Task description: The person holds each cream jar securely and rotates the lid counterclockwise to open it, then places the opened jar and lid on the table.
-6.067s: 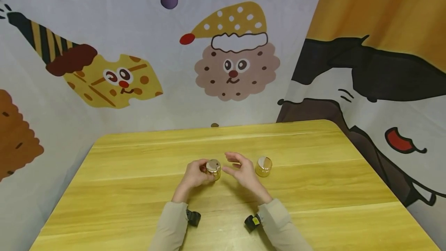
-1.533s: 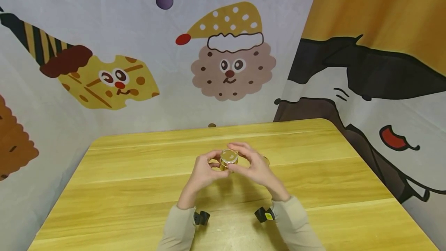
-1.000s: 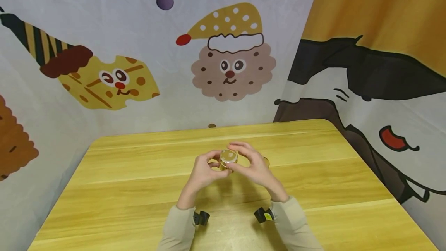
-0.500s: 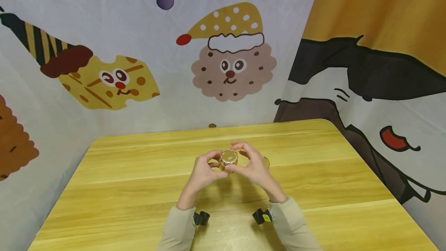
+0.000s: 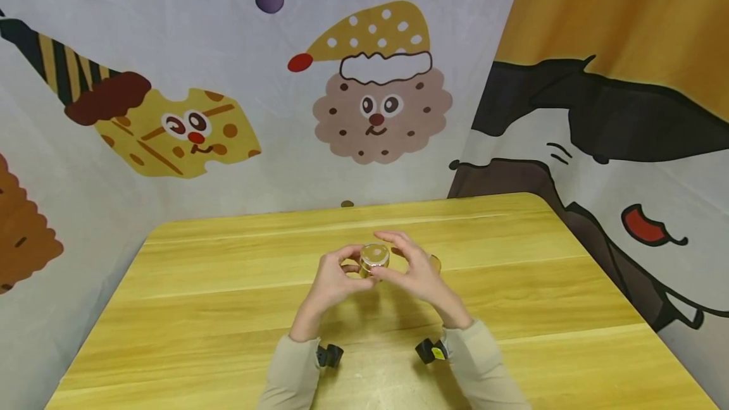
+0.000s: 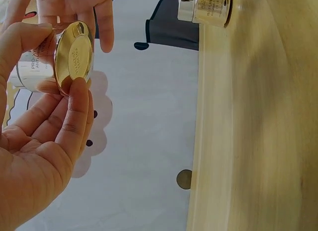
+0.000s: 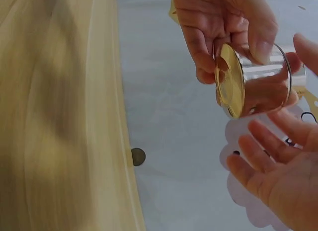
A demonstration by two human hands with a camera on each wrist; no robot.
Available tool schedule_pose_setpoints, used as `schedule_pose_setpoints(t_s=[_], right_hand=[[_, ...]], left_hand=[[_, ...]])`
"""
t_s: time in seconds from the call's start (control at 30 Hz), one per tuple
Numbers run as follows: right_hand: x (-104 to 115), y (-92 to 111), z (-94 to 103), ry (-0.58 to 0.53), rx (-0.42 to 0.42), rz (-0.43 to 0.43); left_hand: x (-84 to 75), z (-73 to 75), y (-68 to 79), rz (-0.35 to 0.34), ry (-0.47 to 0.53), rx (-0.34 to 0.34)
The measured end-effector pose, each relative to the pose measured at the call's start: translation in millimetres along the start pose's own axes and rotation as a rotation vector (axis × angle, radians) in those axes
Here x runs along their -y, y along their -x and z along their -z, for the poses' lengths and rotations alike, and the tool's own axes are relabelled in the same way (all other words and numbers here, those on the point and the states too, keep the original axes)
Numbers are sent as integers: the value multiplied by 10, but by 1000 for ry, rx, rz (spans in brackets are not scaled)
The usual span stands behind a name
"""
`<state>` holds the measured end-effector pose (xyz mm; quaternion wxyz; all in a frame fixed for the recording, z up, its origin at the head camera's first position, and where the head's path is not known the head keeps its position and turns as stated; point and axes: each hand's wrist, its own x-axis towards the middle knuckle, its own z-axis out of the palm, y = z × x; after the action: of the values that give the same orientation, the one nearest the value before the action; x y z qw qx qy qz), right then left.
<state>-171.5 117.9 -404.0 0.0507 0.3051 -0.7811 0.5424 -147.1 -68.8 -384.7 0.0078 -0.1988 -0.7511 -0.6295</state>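
My left hand [image 5: 336, 277] holds a gold cosmetic jar [image 5: 374, 257] by its side, thumb in front and fingers behind. In the left wrist view the base of the jar [image 6: 75, 59] faces the camera, tilted and raised, with small lettering. My right hand [image 5: 416, 274] is around the top end of the jar, thumb at its near side and index finger beyond it. The right wrist view shows the right hand's fingers [image 7: 263, 166] loosely spread beside the jar, with a gap to most of it.
A second gold jar [image 6: 213, 7] stands on the wooden table [image 5: 228, 321], mostly hidden behind my right hand in the head view. A printed cartoon cloth [image 5: 285, 176] hangs behind the table's far edge.
Since the oldest frame the held jar has been raised and moved rightward, and my right hand has come to it. Lately only the right fingers shift slightly about its top.
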Motion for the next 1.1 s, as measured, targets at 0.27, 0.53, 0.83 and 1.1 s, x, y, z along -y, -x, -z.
schedule_pose_setpoints(t_s=[0.27, 0.53, 0.83, 1.1], right_hand=[[5, 2, -38, -32, -66, -42], [2, 13, -6, 1, 6, 16], [231, 4, -28, 13, -53, -44], [107, -4, -40, 29, -70, -6]], left_hand=[[232, -28, -37, -17, 5, -23], [378, -24, -54, -23, -6, -36], [288, -14, -31, -13, 12, -28], [85, -4, -6, -30, -6, -29]])
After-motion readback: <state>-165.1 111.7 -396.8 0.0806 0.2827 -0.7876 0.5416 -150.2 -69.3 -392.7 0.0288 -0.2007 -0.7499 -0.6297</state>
